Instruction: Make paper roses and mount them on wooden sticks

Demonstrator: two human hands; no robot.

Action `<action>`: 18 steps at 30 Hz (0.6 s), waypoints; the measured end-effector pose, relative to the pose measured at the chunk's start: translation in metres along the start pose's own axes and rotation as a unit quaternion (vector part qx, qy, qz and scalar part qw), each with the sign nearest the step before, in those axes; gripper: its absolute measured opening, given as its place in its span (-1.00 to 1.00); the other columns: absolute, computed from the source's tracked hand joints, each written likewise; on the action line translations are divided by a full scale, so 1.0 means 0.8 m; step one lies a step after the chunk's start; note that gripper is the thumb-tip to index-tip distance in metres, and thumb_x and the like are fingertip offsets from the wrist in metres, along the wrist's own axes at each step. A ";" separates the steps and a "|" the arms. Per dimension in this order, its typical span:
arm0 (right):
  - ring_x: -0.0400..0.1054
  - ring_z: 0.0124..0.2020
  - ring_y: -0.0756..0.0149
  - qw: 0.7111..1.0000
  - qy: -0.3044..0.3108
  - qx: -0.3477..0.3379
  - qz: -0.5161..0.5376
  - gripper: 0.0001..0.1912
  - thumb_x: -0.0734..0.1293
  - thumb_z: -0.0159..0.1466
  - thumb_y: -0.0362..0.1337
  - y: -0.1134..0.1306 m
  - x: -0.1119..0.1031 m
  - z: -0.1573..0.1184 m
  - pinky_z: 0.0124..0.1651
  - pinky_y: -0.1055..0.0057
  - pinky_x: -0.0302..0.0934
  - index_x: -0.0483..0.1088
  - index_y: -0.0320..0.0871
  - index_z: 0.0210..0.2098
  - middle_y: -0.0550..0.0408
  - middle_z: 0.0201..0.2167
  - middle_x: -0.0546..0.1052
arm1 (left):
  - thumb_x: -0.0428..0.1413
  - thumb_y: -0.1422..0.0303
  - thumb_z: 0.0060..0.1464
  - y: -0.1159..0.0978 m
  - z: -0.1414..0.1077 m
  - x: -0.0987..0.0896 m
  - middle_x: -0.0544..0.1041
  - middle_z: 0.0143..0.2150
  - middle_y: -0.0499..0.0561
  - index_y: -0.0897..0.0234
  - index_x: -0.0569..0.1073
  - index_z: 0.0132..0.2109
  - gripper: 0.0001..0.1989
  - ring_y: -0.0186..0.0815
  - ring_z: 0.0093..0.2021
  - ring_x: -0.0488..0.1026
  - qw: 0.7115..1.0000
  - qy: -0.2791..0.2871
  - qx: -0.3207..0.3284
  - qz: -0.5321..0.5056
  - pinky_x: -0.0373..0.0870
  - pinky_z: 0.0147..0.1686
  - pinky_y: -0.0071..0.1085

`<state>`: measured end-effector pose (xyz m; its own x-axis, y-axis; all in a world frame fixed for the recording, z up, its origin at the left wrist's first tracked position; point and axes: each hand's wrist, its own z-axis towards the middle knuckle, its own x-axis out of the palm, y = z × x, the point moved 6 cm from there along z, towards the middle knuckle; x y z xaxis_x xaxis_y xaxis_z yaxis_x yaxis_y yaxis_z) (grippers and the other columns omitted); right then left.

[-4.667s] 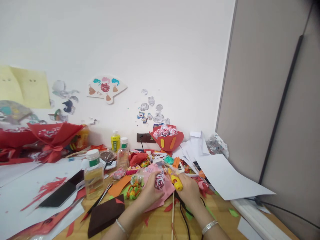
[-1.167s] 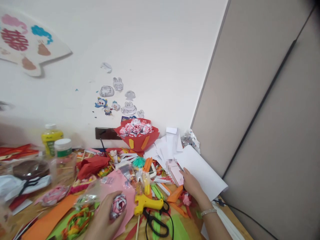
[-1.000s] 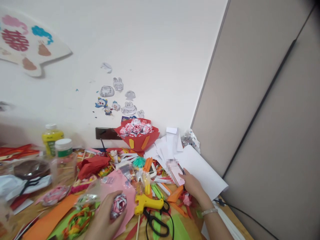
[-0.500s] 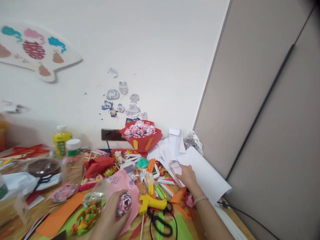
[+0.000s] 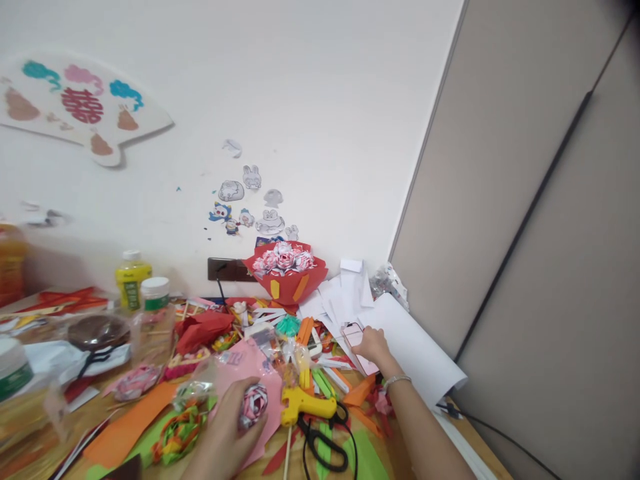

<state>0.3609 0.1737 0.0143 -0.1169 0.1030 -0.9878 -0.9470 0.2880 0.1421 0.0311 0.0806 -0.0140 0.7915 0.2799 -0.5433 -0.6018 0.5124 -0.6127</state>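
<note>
My left hand (image 5: 231,427) is closed around a pink-and-white paper rose (image 5: 254,405), held above a pink paper sheet (image 5: 250,363). To the right, my right hand (image 5: 375,348) has its fingers curled over the right side of a phone (image 5: 356,333) with a lit, pale screen. Between the two hands lies a yellow glue gun (image 5: 307,405). Black-handled scissors (image 5: 325,448) sit just below it. Behind them stands a bouquet of similar paper roses (image 5: 285,259) in a red paper wrap (image 5: 287,290).
Paper scraps, orange strips (image 5: 127,427) and a braided green-and-orange paper piece (image 5: 177,437) cover the wooden table. A yellow bottle (image 5: 133,283) and a white-lidded jar (image 5: 155,293) stand at the back left. A large white paper roll (image 5: 417,353) lies at the right, near a dark cable (image 5: 505,440).
The view has shifted slightly to the left. My right hand has moved a little on the phone, and more of its screen shows. The left hand still holds the rose.
</note>
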 end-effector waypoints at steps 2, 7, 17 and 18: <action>0.25 0.03 -0.02 1.000 -0.001 0.003 0.010 -0.46 0.36 -0.01 -0.14 0.001 -0.001 -0.002 -0.14 0.33 0.15 0.34 -0.33 -0.09 -0.19 -0.16 0.48 | 0.05 0.27 -0.04 0.000 0.000 -0.002 0.51 -0.18 0.08 0.21 0.36 -0.09 -0.68 -0.13 -0.17 0.47 1.000 -0.015 -0.003 -0.001 0.44 -0.20 -0.27; 0.22 0.04 0.01 0.999 -0.020 0.003 0.047 -0.26 0.36 0.01 -0.18 -0.004 -0.009 -0.016 -0.14 0.32 0.16 0.14 -0.32 0.14 -0.19 -0.06 0.44 | 0.05 0.30 -0.07 0.000 0.001 -0.003 0.53 -0.19 0.07 0.21 0.36 -0.09 -0.67 -0.12 -0.19 0.49 1.000 -0.020 -0.001 0.001 0.45 -0.21 -0.25; 0.35 -0.13 0.29 0.953 -0.071 -0.188 0.225 -0.75 0.16 0.26 -0.29 0.102 -0.031 -0.130 -0.10 0.47 0.18 0.39 -0.09 -0.13 0.05 -0.14 0.49 | 0.13 0.35 -0.12 -0.015 -0.001 -0.004 0.52 -0.18 0.07 0.25 0.36 -0.11 -0.65 -0.12 -0.17 0.48 0.998 -0.002 -0.042 -0.042 0.44 -0.16 -0.22; 0.35 -0.15 0.29 0.938 -0.071 -0.229 0.249 -0.80 0.20 0.24 -0.30 0.121 -0.026 -0.148 -0.10 0.46 0.18 0.42 -0.08 -0.20 0.08 -0.19 0.50 | 0.13 0.33 -0.13 -0.017 -0.001 -0.005 0.52 -0.17 0.07 0.25 0.36 -0.11 -0.64 -0.12 -0.16 0.48 0.998 -0.009 -0.041 -0.048 0.44 -0.16 -0.21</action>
<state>0.2364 0.0870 0.0412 -0.5694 0.2522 -0.7824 -0.8182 -0.2659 0.5097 0.0361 0.0722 -0.0040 0.8468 0.2480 -0.4706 -0.5300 0.4686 -0.7068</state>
